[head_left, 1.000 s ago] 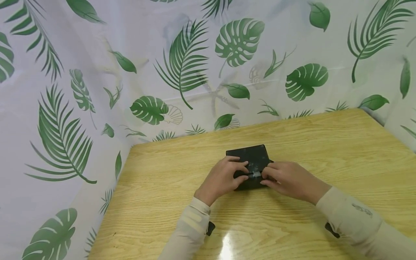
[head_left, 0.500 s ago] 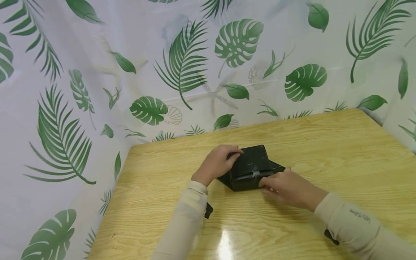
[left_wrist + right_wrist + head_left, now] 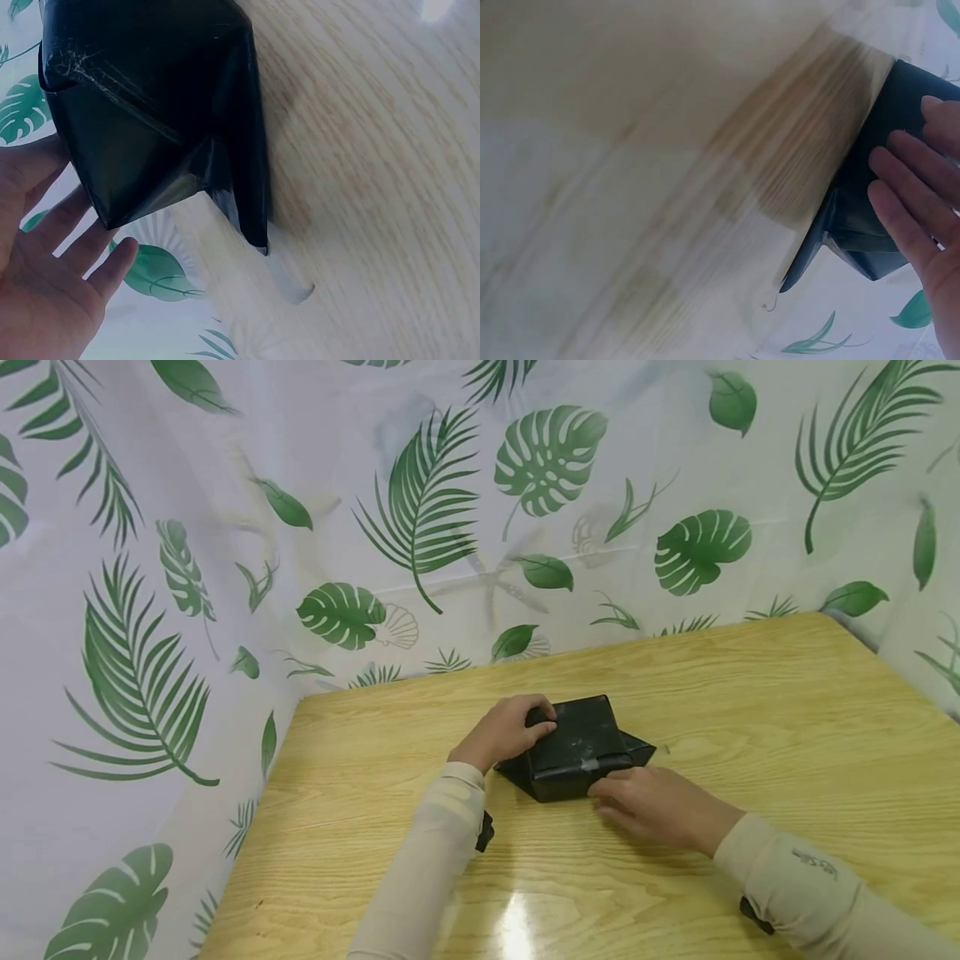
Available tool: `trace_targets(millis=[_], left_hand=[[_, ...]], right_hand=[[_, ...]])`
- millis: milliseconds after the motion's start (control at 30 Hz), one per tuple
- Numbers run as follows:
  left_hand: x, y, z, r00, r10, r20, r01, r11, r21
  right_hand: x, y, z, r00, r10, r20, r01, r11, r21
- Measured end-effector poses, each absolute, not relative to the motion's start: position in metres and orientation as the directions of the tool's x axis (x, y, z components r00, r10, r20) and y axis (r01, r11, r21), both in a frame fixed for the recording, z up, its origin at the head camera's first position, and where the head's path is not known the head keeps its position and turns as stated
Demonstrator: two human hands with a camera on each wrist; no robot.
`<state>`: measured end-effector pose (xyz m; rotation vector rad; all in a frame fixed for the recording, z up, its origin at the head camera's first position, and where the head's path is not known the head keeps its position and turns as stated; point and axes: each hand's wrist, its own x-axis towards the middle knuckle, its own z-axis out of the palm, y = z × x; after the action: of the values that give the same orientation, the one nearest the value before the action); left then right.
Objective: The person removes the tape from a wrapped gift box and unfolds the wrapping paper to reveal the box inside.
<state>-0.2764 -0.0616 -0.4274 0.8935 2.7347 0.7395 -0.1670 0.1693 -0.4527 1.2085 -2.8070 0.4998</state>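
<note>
A black wrapped package [image 3: 573, 743] lies on the table, with folded pointed flaps at its left and right ends and a pale, shiny patch near its front top edge. At its far left corner the left hand [image 3: 504, 728] grips it, fingers bent over the top and thumb near them. In the left wrist view, the other fingers of the left hand [image 3: 56, 255] spread beside the package [image 3: 142, 97]. Nearly straight fingers of the right hand [image 3: 660, 802] touch the package's front side near its right end; the right wrist view shows the right hand [image 3: 922, 187] flat against the package [image 3: 855, 214].
The wooden table [image 3: 360, 835] extends around the package. Behind and to the left hangs a white sheet [image 3: 465, 560] with green leaf prints. A small pale bit [image 3: 664, 749] lies just right of the package. Both forearms reach in from the front.
The left hand has moved from the package's front middle to its far left corner, uncovering the left flap. The right hand has shifted slightly down and left along the front side.
</note>
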Motion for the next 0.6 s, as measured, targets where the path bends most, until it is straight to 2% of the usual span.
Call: trace_targets(millis=[200,400,600], left_hand=[[-0.276,-0.061,-0.426,-0.82,0.572,-0.015,0.483,0.706,0.519],[-0.27,-0.064,-0.426,-0.844,0.537,0.01,0.458,0.709,0.536],[-0.263,-0.068,-0.425,-0.882,0.471,0.012,0.398,0.732,0.553]], right_hand=[[-0.168,0.171,-0.454,-0.725,-0.671,0.158,-0.686,0.682,-0.252],[-0.17,0.177,-0.456,-0.741,-0.637,0.21,-0.671,0.702,-0.24],[-0.171,0.179,-0.458,-0.773,-0.579,0.259,-0.634,0.713,-0.299]])
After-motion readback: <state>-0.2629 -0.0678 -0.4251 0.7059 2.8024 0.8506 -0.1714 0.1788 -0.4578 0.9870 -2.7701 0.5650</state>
